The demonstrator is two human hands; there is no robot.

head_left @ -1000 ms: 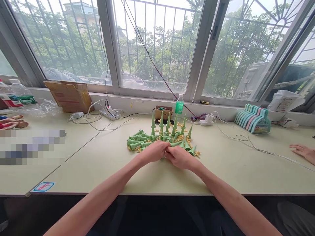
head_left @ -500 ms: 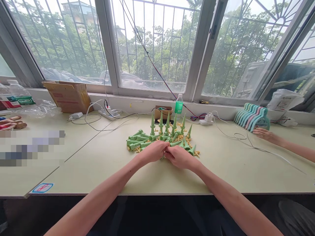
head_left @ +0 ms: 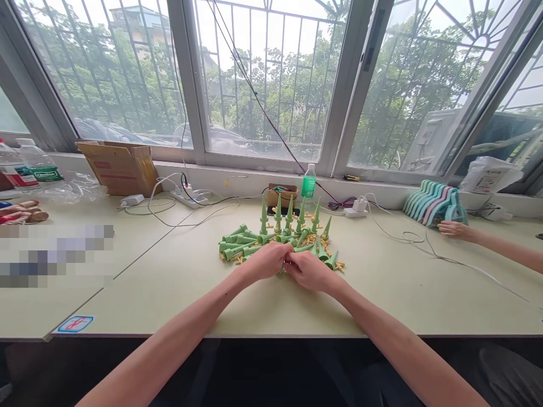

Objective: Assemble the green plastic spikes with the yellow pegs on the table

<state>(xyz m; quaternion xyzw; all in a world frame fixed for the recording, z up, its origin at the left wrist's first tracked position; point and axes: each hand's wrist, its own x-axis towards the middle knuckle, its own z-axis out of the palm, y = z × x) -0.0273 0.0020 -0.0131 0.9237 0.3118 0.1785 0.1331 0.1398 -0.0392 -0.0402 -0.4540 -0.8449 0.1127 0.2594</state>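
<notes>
My left hand (head_left: 268, 260) and my right hand (head_left: 311, 271) meet fingertip to fingertip low over the table, both closed. A bit of green shows just under the fingers, seemingly part of a green plastic watering spike; most of what they hold is hidden. Behind my hands, several loose green spikes (head_left: 233, 250) lie in a pile. Small yellow valves (head_left: 339, 265) are scattered among them, most on the right. Along the back of the pile, several green spikes (head_left: 263, 216) stand upright with yellow valves on them.
A green-labelled bottle (head_left: 309, 182) and a small cardboard box (head_left: 282, 196) stand behind the pile. White cables (head_left: 416, 236) cross the table. At right another person's hand (head_left: 453, 229) touches pastel hangers (head_left: 432, 202). A larger carton (head_left: 119, 169) sits back left.
My hands stay together in nearly the same place. At right, the other person's hand has shifted slightly at the hangers. The camera view has tilted a little.
</notes>
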